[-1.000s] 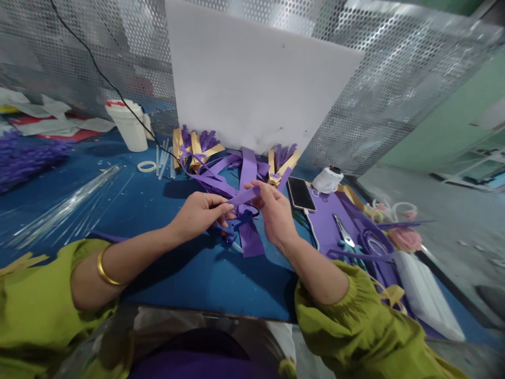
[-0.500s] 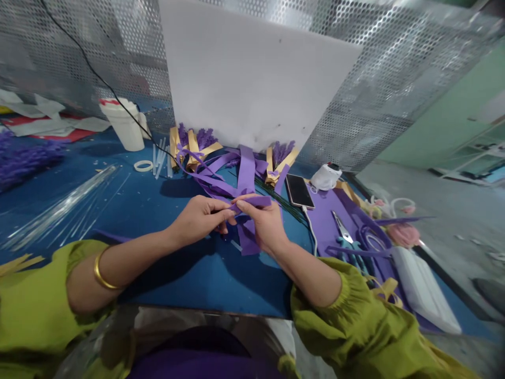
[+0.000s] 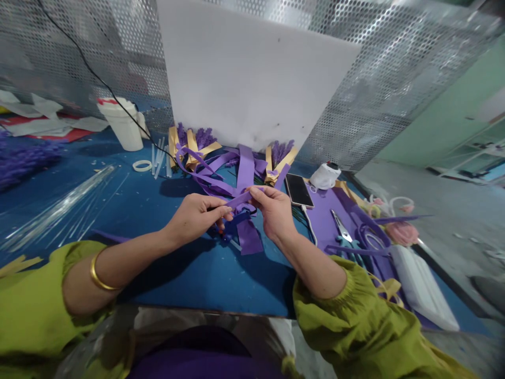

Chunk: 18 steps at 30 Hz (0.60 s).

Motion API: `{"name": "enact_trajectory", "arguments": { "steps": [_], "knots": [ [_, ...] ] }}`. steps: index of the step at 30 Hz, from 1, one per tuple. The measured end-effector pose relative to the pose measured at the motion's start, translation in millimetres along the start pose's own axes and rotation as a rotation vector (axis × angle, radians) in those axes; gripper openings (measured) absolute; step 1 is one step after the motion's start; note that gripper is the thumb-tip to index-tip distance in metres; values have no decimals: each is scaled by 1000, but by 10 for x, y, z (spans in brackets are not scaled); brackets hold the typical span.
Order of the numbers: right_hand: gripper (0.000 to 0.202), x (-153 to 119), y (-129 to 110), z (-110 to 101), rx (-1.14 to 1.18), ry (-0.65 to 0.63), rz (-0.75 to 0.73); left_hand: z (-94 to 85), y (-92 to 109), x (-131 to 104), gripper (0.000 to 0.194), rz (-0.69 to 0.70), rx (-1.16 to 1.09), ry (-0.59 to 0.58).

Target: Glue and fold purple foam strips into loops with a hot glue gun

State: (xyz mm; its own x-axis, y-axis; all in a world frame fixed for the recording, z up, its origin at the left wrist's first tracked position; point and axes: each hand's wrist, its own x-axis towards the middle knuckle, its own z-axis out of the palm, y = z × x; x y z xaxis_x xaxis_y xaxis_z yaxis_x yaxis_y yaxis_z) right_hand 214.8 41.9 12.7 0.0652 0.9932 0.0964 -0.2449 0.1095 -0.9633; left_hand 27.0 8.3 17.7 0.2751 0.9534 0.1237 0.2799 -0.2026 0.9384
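A short purple strip is stretched between my two hands above the blue table. My left hand pinches its left end with thumb and finger. The other end is pinched by my right hand, a little higher. Just beneath the strip sits a dark blue tool, partly hidden, its kind unclear. Below and behind lie wider purple strips, one hanging toward me under my hands. Beyond them stand small bunches of purple flowers wrapped in tan paper.
A phone with a white cable lies right of my hands. Farther right are pliers, a purple sheet and a white pack. At left are a white cup, a tape ring and clear strands.
My right hand has moved right and slightly up, drawing away from my left hand. More of the strip shows between them, and the dark blue tool below has come into view.
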Motion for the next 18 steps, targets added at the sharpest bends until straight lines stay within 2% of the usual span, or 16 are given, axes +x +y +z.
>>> {"name": "enact_trajectory", "arguments": {
  "steps": [8,11,14,18],
  "knots": [
    [33,21,-9,-51,-78,-82,-46,-18,26,28,27,-84,-86,-44],
    [27,39,-23,-66,-152,-95,-62,-18,47,21,27,-132,-126,-33],
    [17,35,-43,-67,-185,-50,-156,-13,61,16,28,-164,-174,-41],
    [12,-16,-54,-59,-221,-93,-259,-20,39,29,44,-230,-382,-128]
  ]
}}
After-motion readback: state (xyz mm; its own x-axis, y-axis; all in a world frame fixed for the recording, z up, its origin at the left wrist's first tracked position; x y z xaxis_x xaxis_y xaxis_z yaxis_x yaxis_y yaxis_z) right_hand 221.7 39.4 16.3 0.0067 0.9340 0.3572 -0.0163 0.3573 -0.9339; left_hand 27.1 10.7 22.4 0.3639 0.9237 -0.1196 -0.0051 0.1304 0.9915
